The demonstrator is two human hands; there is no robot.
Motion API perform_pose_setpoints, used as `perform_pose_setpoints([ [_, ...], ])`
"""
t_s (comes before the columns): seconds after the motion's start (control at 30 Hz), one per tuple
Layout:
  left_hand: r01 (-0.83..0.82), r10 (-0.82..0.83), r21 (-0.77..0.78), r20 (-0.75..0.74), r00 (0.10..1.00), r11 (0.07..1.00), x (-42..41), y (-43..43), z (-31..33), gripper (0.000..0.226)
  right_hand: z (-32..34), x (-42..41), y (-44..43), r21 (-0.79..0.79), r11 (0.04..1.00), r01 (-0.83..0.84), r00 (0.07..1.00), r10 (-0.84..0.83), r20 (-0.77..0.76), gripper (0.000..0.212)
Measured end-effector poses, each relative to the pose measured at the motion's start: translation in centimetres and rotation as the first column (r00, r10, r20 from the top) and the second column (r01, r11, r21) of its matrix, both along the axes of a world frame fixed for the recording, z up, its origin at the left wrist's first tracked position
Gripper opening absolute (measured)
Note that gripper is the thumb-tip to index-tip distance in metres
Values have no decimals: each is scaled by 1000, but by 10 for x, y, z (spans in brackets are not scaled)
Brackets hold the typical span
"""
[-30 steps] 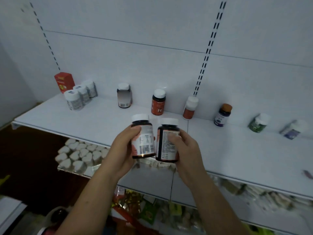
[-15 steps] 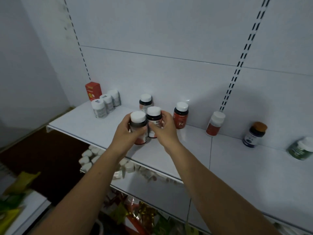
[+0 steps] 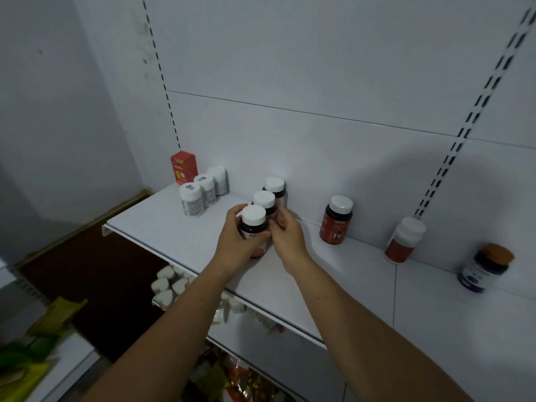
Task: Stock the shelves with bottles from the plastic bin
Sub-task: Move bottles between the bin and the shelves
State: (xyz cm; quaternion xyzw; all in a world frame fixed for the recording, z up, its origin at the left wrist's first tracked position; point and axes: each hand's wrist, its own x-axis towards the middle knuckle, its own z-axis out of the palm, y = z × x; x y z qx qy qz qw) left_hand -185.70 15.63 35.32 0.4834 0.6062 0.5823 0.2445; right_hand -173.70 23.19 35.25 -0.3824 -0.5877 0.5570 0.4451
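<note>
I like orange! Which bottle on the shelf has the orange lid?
The dark purple-labelled bottle at the far right of the shelf. Its cap is orange-brown; every other bottle wears a white cap.

Both forearms reach forward, left hand (image 3: 235, 245) and right hand (image 3: 287, 235) close together, fingers curled in grips.

A: Hands?
B: Left hand (image 3: 235, 247) wrapped the front bottle (image 3: 253, 227); right hand (image 3: 285, 234) gripped the second bottle (image 3: 264, 203), both on the white shelf (image 3: 162, 227).
A: Behind?
B: Third bottle (image 3: 275, 189) stood at the wall; red "Fe" bottle (image 3: 336, 220) stood apart, right.
</note>
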Motion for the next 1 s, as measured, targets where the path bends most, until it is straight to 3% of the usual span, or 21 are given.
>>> perform_pose_setpoints([
  [0.3,7,-7,-3,-54,999,1000,-4,10,3,64,-3,-8,11,3,1000,30,999,-30,24,34],
  [0.77,11,-11,-6,-46,999,1000,-14,8,5,59,-4,-11,8,11,1000,24,999,-25,29,38],
  [0.9,24,-25,-18,-68,997,1000,-16,8,4,70,-3,-8,4,47,999,8,998,-11,69,34],
  [1.0,28,-31,-46,-83,996,999,-19,2,11,95,6,-1,1,59,998,1,995,-7,96,34],
])
